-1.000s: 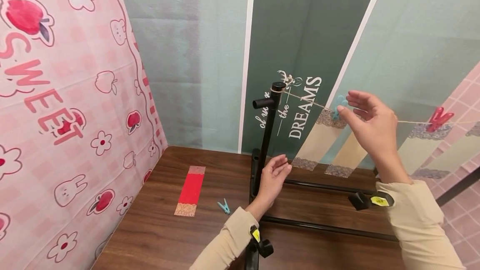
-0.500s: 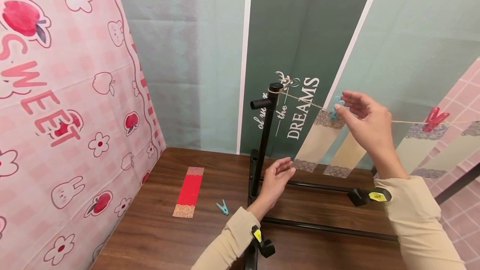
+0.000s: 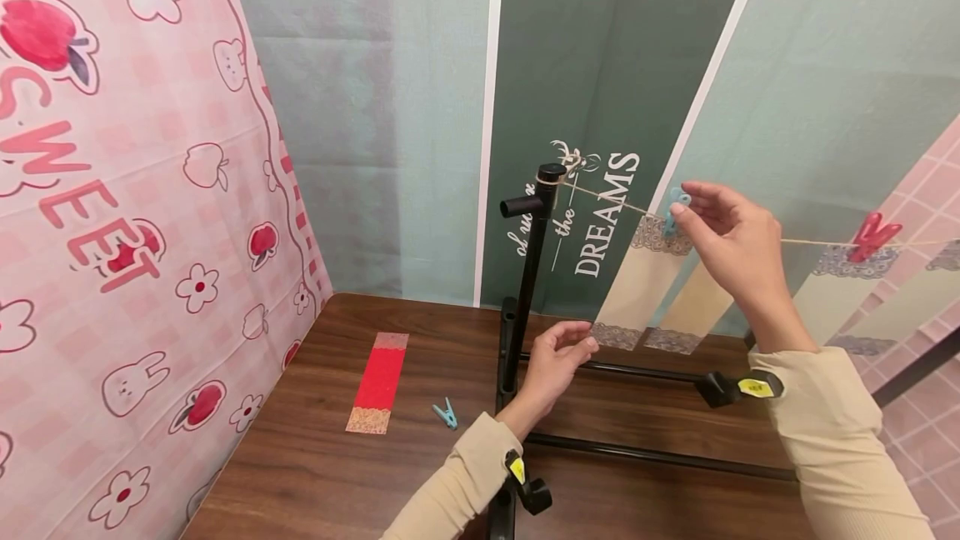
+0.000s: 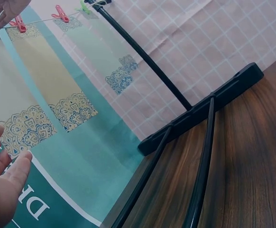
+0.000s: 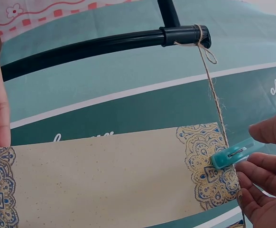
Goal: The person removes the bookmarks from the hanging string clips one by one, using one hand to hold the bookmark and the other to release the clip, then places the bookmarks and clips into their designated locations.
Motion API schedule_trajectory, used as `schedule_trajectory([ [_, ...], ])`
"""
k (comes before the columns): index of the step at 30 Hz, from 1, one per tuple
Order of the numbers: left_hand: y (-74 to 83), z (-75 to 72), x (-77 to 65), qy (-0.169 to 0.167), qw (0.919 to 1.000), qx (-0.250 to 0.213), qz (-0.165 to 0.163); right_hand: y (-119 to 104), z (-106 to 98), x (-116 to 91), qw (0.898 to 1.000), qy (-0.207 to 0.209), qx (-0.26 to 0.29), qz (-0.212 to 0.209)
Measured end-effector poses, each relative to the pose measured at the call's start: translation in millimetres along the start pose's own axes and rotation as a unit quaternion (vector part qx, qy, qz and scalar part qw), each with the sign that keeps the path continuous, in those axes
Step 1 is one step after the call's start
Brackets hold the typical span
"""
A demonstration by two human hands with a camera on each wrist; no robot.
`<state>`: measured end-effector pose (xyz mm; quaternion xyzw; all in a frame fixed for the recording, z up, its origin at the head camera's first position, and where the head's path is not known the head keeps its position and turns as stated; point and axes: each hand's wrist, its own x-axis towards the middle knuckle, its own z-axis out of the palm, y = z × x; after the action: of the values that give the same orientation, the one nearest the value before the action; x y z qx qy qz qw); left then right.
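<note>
In the head view my right hand pinches a light blue clothespin between thumb and fingers. The right wrist view shows that clothespin gripping the patterned upper end of a cream paper strip at a twine line. Below, my left hand has its fingertips at the lower left corner of the same strip, fingers loosely bent, thumb apart from them. A second, tan strip hangs just to the right, its top hidden behind my right hand.
The twine is tied to a black post of a stand with low rails. Farther right a red clothespin holds another strip. A red strip and a loose blue clothespin lie on the wooden table.
My left hand has shifted slightly right to the strip's lower corner, and the strip's bottom end has swung a little right. My right hand stays at the blue clothespin.
</note>
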<state>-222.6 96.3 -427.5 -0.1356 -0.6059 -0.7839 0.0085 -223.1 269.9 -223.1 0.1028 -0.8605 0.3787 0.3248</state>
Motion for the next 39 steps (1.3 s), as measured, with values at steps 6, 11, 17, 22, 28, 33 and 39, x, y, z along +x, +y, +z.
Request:
schedule_trajectory([
  [6, 1.0, 1.3, 0.2, -0.001, 1.0, 0.007, -0.006, 0.3, -1.0, 1.6, 1.0, -0.001, 0.006, -0.002],
  [11, 1.6, 2.2, 0.4, 0.0, 0.9999, 0.015, -0.005, 1.8, -2.4, 3.5, 1.0, -0.002, 0.01, -0.009],
  [17, 2.9, 2.7, 0.3, 0.0, 0.9997, 0.022, -0.004, 1.6, -2.4, 4.3, 1.0, -0.005, 0.004, -0.009],
  [22, 2.0, 2.5, 0.4, -0.001, 0.9995, 0.03, 0.001, 1.4, -2.3, 4.0, 1.0, -0.003, -0.002, -0.008],
  [28, 3.0, 1.9, -0.6, 0.006, 0.999, 0.042, 0.01, 1.5, -1.7, 4.8, 1.0, 0.009, 0.0, -0.012],
  [33, 3.9, 0.5, -0.3, 0.01, 0.9992, 0.034, 0.017, 0.9, -1.3, 5.0, 1.0, 0.014, -0.008, -0.005],
  [39, 3.4, -1.8, -0.3, 0.017, 0.9991, 0.034, 0.017, -0.1, 1.5, 5.0, 1.0, 0.027, 0.007, -0.005],
])
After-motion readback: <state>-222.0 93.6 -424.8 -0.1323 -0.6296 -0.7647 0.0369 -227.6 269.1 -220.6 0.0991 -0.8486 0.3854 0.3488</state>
